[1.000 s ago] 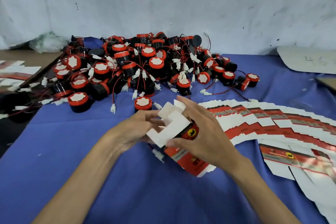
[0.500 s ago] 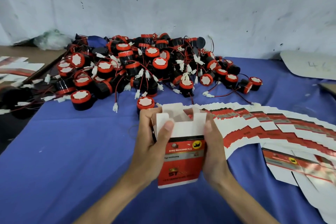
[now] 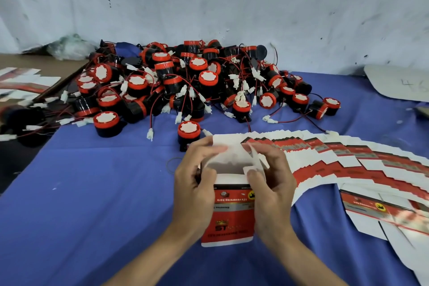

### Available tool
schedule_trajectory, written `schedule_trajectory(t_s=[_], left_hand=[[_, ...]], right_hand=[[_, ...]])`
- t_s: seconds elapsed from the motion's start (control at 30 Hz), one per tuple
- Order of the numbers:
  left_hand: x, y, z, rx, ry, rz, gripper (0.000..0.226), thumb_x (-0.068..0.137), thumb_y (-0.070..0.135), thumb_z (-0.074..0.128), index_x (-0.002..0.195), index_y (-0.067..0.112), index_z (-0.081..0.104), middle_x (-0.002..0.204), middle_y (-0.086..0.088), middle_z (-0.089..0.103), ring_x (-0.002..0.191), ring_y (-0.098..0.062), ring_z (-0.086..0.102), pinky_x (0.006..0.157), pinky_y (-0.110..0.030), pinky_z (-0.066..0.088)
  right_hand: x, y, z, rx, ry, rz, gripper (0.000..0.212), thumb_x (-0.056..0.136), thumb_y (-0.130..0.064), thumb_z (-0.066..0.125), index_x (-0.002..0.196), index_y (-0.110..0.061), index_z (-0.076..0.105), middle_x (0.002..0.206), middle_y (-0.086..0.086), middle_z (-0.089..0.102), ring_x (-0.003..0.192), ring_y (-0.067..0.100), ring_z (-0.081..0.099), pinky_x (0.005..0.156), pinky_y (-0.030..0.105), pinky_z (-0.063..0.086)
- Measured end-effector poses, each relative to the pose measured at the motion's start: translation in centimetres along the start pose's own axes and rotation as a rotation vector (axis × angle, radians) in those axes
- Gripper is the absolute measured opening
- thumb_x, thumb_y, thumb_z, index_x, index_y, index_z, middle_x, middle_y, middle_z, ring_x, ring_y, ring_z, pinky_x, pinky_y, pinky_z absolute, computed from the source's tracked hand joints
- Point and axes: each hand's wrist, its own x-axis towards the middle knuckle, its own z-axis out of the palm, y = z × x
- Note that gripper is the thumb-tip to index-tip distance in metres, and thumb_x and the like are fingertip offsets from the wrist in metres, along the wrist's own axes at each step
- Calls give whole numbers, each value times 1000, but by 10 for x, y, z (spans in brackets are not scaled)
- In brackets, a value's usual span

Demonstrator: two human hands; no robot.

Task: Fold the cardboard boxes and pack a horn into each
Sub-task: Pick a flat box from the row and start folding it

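Observation:
A red and white cardboard box (image 3: pixel 232 213) stands between my hands above the blue cloth, its far end open with white flaps up. My left hand (image 3: pixel 197 183) grips its left side, thumb on the near flap and fingers on the far flap. My right hand (image 3: pixel 270 183) grips the right side, thumb pressing a side flap inward. A single black and red horn (image 3: pixel 188 133) stands just beyond the box. A big pile of horns (image 3: pixel 185 83) with red wires and white plugs lies further back. Flat unfolded boxes (image 3: pixel 348 160) fan out to the right.
The blue cloth (image 3: pixel 92 204) covers the table. A white wall rises behind the pile. More flat boxes (image 3: pixel 25 81) lie at the far left on a brown surface. A grey board (image 3: pixel 399 83) lies at the back right. A plastic bag (image 3: pixel 69 47) sits by the wall.
The box has gone from tilted and held sideways to upright between both hands, and its top flaps have spread open. My thumbs now press on the flaps.

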Motion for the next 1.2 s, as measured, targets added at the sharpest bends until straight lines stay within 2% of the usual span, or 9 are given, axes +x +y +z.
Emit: schedule_trajectory(t_s=[0.17,0.3,0.43,0.57,0.63,0.77,0.9,1.07,1.2], left_hand=[[-1,-1,1,-158,-133,-144,32,80,35,52,88,14,75,100,0,67,91,-20,67,75,-29,54],[2,-2,-1,-139,-95,-184,25,84,18,46,91,20,71,94,7,68,82,-12,67,66,-21,53],[1,1,-1,-236,-82,-181,34,81,12,44,98,38,57,103,2,69,76,-19,66,58,-27,53],[2,3,1,-249,-44,-171,40,73,5,44,94,36,57,86,1,66,68,-19,62,54,-29,52],[1,3,2,-165,-17,-126,25,73,6,45,83,23,60,81,-1,68,68,-16,63,55,-25,51],[-1,-3,2,-110,0,-64,13,72,8,49,67,0,58,89,0,70,83,-14,67,65,-20,51],[-1,-6,-2,-50,-32,65,38,72,32,47,65,-3,60,92,-3,64,90,-20,63,77,-29,50],[0,-7,-10,89,-183,233,31,75,29,56,62,1,58,92,1,61,89,-19,62,77,-21,46],[3,-12,-14,100,-227,264,29,79,24,58,57,8,51,79,3,58,79,-22,60,70,-34,49]], right_hand=[[-1,8,-4,-4,-51,3,20,77,-25,53,84,-19,71,115,-1,64,113,15,58,89,22,45],[1,9,-3,1,-111,200,26,75,-41,52,77,-29,74,109,-16,65,102,16,63,81,34,48],[4,7,-2,-76,-93,105,21,74,-33,50,69,-29,70,105,-20,63,101,5,59,79,23,47],[3,7,-3,12,-123,26,24,81,-5,51,93,-24,59,103,-13,59,86,8,58,67,21,48],[3,6,-3,-13,-154,-4,11,85,-15,53,94,-13,60,100,-7,61,85,13,59,69,22,48],[4,8,0,-85,-81,-23,34,90,-36,47,69,-10,58,80,-1,61,77,15,58,70,23,45],[4,8,2,-101,-5,-41,54,92,-59,40,60,-21,63,74,-7,62,77,11,62,71,17,45],[2,5,5,-69,31,-77,63,92,-62,37,52,-18,59,63,-6,63,70,12,67,68,18,49],[1,2,9,-52,52,-64,64,91,-64,36,46,-22,53,54,-6,61,66,12,67,66,19,50]])
